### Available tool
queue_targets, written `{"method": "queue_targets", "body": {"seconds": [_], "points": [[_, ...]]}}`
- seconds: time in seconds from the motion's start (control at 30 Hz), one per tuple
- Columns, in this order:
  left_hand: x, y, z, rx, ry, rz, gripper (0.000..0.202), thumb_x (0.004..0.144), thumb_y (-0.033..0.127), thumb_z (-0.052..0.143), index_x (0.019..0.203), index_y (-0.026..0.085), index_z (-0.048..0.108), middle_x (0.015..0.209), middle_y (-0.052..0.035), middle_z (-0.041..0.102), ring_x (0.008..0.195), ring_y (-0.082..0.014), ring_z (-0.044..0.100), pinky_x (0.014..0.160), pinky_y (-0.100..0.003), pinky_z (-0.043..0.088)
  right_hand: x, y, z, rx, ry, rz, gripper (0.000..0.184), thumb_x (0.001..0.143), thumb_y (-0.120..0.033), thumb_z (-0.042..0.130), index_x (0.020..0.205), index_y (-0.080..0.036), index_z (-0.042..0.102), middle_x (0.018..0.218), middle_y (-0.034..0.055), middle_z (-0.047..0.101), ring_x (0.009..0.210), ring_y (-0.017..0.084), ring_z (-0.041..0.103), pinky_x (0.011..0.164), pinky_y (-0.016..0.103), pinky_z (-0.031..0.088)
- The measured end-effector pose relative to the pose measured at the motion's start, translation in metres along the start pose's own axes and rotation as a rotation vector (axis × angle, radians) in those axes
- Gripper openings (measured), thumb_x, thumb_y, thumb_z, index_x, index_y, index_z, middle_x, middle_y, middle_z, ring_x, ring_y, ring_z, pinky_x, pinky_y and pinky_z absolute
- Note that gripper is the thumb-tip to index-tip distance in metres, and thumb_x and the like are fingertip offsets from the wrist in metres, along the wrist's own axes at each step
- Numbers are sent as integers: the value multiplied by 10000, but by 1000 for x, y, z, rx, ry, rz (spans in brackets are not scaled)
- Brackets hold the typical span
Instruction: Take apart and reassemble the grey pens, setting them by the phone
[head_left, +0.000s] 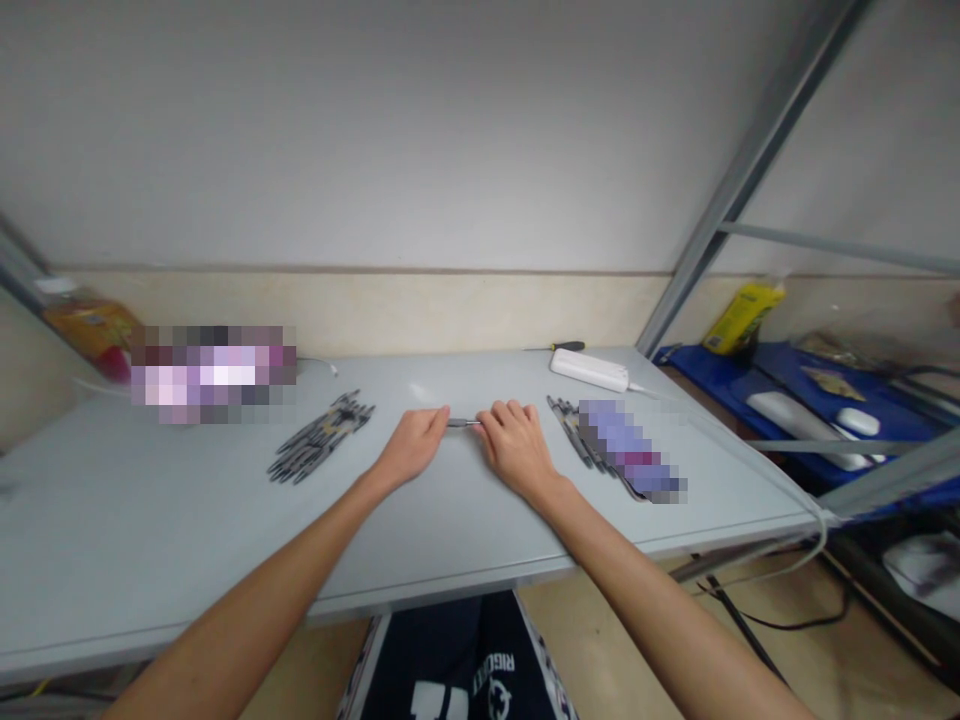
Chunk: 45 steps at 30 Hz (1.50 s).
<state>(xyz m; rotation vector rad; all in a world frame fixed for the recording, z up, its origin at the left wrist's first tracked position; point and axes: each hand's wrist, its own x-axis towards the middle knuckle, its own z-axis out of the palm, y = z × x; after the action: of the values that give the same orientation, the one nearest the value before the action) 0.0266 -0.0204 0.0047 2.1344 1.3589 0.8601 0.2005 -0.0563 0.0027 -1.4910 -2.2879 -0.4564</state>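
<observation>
A dark slim pen (460, 423) spans the gap between my two hands, above the middle of the desk. My left hand (415, 443) is closed around one end of it, thumb along the top. At the other end my right hand (517, 447) grips it with curled fingers, which hide that end. Left of my hands lies a loose pile of dark pens (319, 437). To the right, a smaller row of pens (574, 432) lies beside a blurred, pale purple flat object (628, 448) and seems partly covered by it.
A white power strip (589, 370) and a screwdriver (568, 346) lie near the wall. At the back left are an orange bottle (94, 325) and a blurred pinkish object (214, 375). Metal bed-frame bars (739, 200) rise on the right, before a yellow packet (744, 318).
</observation>
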Motion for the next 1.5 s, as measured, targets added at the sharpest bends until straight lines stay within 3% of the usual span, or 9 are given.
{"method": "queue_targets", "body": {"seconds": [0.3,0.4,0.5,0.63,0.83,0.97,1.1,1.33,1.5], "points": [[-1,1,1,-45,11,11,454,886,454,261,555,187,420,514,28,417,540,-132,423,534,-250,294,-3,8,7,164,119,14,240,908,-356,445,968,-222,634,857,52,592,798,181,457,686,314,253],[-3,1,0,-73,65,104,339,895,406,300,806,174,530,679,4,547,646,-143,506,618,-252,367,-2,10,9,221,158,53,203,884,-341,494,924,-210,644,849,59,590,792,187,470,676,307,282],[-4,1,-3,-100,100,194,275,876,359,389,1043,170,496,831,-27,597,714,-144,541,663,-252,403,-2,12,12,311,180,93,169,875,-302,511,912,-195,638,827,61,589,785,190,487,681,298,335],[-4,-2,-5,-113,122,227,186,856,318,447,918,167,536,767,-20,600,681,-130,545,655,-243,413,-2,14,15,401,191,104,108,852,-260,544,869,-200,632,821,59,597,801,202,501,700,299,386],[-3,-3,0,-348,35,113,195,835,355,485,815,171,547,614,14,556,578,-109,528,568,-222,410,-2,15,11,417,221,136,32,797,-209,596,815,-188,611,841,72,599,832,222,491,735,325,402],[1,-6,0,-530,100,35,224,801,388,535,779,165,540,604,12,567,556,-103,521,550,-216,408,-1,14,11,514,187,171,192,767,-315,636,897,-175,612,812,65,620,764,199,531,699,302,410],[7,-11,-2,-633,158,14,251,777,409,571,769,160,538,591,13,578,533,-97,520,548,-220,405,1,13,12,636,135,236,210,853,-347,515,840,-175,634,703,38,631,618,152,542,613,262,399],[7,-13,0,-732,150,-73,260,748,405,613,738,155,541,579,13,587,501,-88,507,527,-225,390,2,16,10,720,280,213,122,764,-259,616,848,-171,620,843,67,636,778,180,567,703,275,427],[8,-17,-1,-783,156,-102,270,725,407,640,749,155,546,594,6,604,510,-89,517,542,-231,400,2,17,8,795,200,399,238,802,-380,557,834,-170,664,684,33,654,588,152,552,596,260,411]]}}
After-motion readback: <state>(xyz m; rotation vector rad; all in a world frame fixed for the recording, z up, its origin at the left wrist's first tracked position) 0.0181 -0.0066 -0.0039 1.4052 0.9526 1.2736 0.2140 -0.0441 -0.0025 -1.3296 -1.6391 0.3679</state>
